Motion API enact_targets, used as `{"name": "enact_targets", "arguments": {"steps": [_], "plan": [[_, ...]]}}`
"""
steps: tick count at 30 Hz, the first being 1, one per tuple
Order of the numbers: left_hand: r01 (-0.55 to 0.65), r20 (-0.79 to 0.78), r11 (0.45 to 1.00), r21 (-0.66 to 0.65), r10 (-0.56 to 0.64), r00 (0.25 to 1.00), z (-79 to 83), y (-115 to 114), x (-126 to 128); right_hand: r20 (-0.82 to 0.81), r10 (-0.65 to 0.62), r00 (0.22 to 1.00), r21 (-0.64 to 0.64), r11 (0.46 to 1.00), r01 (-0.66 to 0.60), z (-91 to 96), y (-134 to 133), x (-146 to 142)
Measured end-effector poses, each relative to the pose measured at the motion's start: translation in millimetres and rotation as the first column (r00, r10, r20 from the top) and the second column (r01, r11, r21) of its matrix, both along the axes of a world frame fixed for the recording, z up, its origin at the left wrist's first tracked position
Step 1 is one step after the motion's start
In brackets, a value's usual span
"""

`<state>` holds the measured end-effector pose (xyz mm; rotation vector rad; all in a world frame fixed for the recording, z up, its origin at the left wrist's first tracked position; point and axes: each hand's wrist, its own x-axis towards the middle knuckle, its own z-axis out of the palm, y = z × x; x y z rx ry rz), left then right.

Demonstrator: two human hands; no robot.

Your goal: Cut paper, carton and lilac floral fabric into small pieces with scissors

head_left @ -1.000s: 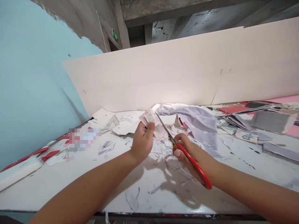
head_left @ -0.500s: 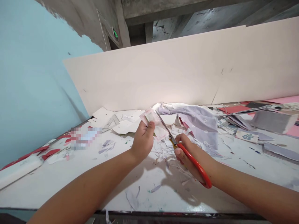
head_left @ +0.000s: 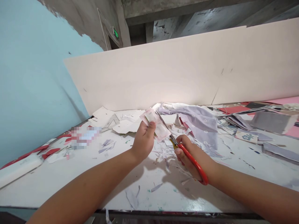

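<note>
Fingers (head_left: 149,132) of the left hand (head_left: 143,142) press together on a small pinkish paper scrap (head_left: 157,124), holding it up over the table (head_left: 70,177), near the middle of the frame. The right hand (head_left: 188,155) has its fingers closed tight around red-handled scissors (head_left: 193,163). The thin blades (head_left: 163,122) touch the paper, cutting it. Little paper bits (head_left: 167,155) lie on the table below.
</note>
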<state>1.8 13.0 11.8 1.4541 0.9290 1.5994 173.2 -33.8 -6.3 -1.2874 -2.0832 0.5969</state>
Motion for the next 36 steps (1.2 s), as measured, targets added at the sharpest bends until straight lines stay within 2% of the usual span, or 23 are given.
{"name": "enact_targets", "arguments": {"steps": [9,13,21,25,28,30,32,34,36], "plan": [[0.044,0.010,0.999,-0.001,-0.044,0.999,-2.1,2.6,0.3,0.055,-0.025,0.998,0.001,1.000,0.025,-1.3,1.7,-1.6],[0.021,0.000,1.000,-0.021,-0.021,1.000,-3.2,3.4,0.4,0.040,-0.036,0.999,-0.006,0.999,0.036,-3.0,2.0,-2.6],[0.042,0.022,0.999,-0.026,-0.041,0.999,-1.6,2.1,0.2,-0.060,-0.092,0.994,0.049,0.994,0.095,-8.0,7.2,-0.6],[0.056,0.026,0.997,-0.061,-0.054,0.998,-4.0,2.6,-1.7,-0.136,-0.027,0.990,0.064,0.997,0.036,-4.6,8.5,3.7],[0.091,-0.011,0.995,-0.036,-0.091,0.996,-2.8,-0.6,-2.4,-0.244,0.019,0.970,0.069,0.998,-0.002,-2.8,11.2,8.5],[0.086,-0.121,0.996,0.024,-0.083,0.989,-0.5,-4.5,-2.7,-0.363,0.034,0.931,-0.004,0.999,-0.038,-1.8,14.0,10.6],[0.116,-0.300,0.981,0.157,-0.065,0.952,1.9,-8.6,-3.4,-0.566,0.015,0.824,-0.141,0.983,-0.115,0.5,16.2,10.2],[0.230,-0.494,0.920,0.316,-0.047,0.868,3.1,-11.7,-4.7,-0.743,-0.025,0.668,-0.276,0.922,-0.273,4.7,16.6,7.5],[0.386,-0.655,0.826,0.411,-0.028,0.755,3.2,-13.2,-6.4,-0.827,-0.054,0.560,-0.344,0.836,-0.428,9.8,15.4,4.3]]}}
